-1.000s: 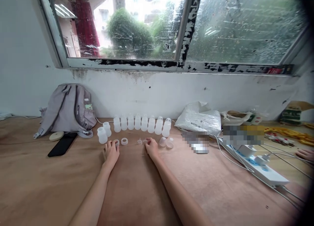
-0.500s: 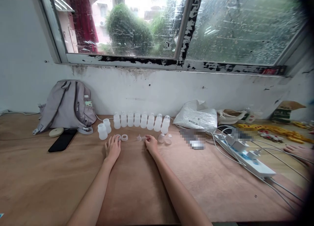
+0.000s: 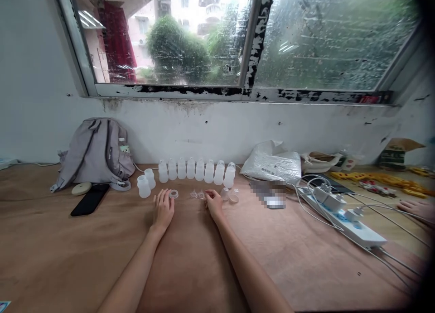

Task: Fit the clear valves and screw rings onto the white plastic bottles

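My left hand (image 3: 163, 208) lies on the table with its fingers stretched forward and a little bent, just left of a clear ring-shaped bottle collar (image 3: 173, 194). Whatever is under those fingertips is hidden. To the right, my right hand (image 3: 214, 204) has its fingers curled together, their tips beside two clear bottle nipples (image 3: 201, 194); I cannot make out what is in them. Beyond that hand sit a clear dome cap (image 3: 225, 194) and another one (image 3: 234, 196). Several frosted baby bottles (image 3: 190, 170) stand in a curved row behind, and two uncapped bottles (image 3: 144, 187) stand at the left.
A grey backpack (image 3: 98, 152), a black phone (image 3: 90, 199) and a round cream case (image 3: 81, 189) are at the left. To the right are a silver bubble mailer (image 3: 272, 163) and a white power strip (image 3: 353, 227) with cables. Another person's hand (image 3: 413, 208) rests at the far right.
My left hand has shifted right, covering the collar that partly showed before. The right hand has moved slightly right, so the nipple by its fingertips shows more fully. The view has tilted up a little.
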`<state>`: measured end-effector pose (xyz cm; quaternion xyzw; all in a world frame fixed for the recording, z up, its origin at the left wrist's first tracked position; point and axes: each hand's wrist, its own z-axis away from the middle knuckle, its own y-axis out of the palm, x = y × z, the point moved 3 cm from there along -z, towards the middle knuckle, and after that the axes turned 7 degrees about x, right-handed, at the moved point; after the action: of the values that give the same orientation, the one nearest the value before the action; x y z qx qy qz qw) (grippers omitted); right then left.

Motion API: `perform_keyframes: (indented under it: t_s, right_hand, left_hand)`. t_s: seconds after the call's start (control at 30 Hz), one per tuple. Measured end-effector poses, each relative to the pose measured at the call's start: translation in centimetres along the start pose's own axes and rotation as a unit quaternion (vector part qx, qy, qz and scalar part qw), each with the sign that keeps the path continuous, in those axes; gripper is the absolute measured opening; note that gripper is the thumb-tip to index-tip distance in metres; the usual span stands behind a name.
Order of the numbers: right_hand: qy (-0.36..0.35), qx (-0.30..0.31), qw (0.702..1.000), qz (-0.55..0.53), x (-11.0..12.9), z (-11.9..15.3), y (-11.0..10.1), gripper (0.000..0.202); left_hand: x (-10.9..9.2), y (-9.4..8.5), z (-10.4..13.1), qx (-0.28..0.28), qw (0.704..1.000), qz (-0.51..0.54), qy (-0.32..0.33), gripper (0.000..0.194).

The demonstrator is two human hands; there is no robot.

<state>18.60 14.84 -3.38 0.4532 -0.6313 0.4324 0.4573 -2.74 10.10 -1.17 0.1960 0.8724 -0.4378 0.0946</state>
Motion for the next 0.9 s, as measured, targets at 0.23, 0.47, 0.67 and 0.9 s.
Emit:
perform_keyframes:
  t_s: [0.23,0.47,0.67,0.9]
  right_hand:
    - [-0.003,0.019,0.999,-0.039,0.4,0.7,-0.4,0.016]
    - [0.003,0.049,0.998,-0.044,0.9,2.4,-1.4,0.016]
    - [0.007,0.053,0.998,-0.034,0.7,2.1,-1.4,0.015]
    - [0.003,0.056,0.998,-0.024,0.8,2.0,-1.4,0.015]
  left_hand:
    - [-0.3,-1.3,-6.7,0.075,0.994,-0.068,-0.036,0.053]
    - [0.9,-3.3,-14.5,0.096,0.978,-0.187,0.000,0.055]
    - [2.7,-2.6,-14.0,0.089,0.977,-0.195,0.019,0.045]
    - [2.4,-3.7,-12.7,0.051,0.981,-0.177,0.064,0.035]
